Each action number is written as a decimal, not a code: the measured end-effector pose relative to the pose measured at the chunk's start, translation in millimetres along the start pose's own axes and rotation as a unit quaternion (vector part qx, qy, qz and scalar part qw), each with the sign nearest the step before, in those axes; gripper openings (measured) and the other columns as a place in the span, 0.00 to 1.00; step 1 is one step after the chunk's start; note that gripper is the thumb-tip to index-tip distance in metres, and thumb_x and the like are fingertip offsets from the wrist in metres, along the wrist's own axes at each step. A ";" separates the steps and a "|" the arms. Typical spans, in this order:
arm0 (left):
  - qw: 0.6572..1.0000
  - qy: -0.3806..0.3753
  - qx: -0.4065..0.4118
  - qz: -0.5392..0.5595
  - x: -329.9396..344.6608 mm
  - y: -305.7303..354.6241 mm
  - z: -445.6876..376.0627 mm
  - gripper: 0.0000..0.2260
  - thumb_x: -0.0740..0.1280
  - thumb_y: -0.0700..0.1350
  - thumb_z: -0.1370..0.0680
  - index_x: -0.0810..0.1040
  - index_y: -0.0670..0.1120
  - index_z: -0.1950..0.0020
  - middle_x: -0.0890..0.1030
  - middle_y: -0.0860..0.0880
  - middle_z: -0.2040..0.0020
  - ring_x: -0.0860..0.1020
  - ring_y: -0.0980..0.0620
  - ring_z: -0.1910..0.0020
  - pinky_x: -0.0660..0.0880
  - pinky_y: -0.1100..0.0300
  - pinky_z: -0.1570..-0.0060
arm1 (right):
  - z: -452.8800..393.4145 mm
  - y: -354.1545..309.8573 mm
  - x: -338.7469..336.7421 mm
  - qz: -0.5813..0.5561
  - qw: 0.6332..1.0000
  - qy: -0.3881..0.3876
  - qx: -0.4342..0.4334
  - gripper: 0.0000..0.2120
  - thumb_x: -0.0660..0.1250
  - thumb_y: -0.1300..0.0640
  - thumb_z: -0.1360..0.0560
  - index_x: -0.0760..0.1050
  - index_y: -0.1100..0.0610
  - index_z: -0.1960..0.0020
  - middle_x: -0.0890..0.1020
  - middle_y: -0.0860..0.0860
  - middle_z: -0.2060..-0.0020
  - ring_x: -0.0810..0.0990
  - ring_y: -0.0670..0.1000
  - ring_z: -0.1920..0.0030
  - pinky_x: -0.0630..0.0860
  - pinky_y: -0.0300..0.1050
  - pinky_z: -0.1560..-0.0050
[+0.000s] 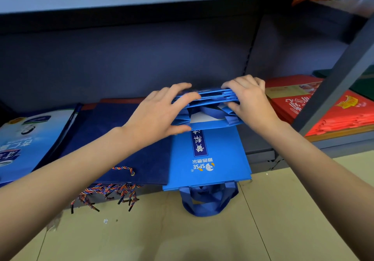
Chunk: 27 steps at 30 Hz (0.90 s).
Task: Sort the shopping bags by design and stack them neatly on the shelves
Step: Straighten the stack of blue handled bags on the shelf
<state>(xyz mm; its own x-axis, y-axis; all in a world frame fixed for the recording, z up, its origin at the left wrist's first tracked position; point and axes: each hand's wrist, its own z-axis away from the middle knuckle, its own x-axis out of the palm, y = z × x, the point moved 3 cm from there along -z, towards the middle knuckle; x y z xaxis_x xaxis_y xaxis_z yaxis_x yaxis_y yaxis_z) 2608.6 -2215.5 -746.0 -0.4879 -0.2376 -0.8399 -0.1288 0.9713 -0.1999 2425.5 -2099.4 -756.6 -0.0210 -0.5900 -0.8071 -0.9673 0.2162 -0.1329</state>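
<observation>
Gripping a bundle of folded blue bags (206,98) with our left hand (159,113) and right hand (249,98), fingers curled around its ends, above the blue pile (210,155) overhanging the shelf (261,155), we risk toppling it.

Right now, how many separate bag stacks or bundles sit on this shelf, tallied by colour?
Light blue with picture print: 1 stack
Navy with rope handles: 1 stack
Bright blue: 2, a flat stack and a bundle gripped by the left hand and right hand
Red: 1 stack
Total: 5
</observation>
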 end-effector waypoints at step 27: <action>0.996 0.036 -0.001 -0.079 5.9 -12.1 -9.6 0.23 0.64 0.62 0.28 0.67 0.52 0.37 0.77 0.47 0.42 0.74 0.46 0.50 0.63 0.55 0.49 | 43.7 8.7 -20.9 0.025 0.995 0.017 -0.092 0.06 0.75 0.59 0.32 0.80 0.57 0.56 0.73 0.57 0.41 0.66 0.59 0.40 0.66 0.56 0.45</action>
<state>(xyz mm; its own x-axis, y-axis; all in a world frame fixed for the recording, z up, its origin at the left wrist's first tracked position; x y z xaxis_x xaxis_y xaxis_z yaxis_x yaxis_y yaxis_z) 2598.9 -2228.7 -743.6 -0.5226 -0.3881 -0.7591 -0.2109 0.9215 -0.3260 2428.6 -2051.2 -766.1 -0.0763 -0.6079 -0.7903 -0.9946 0.1027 0.0170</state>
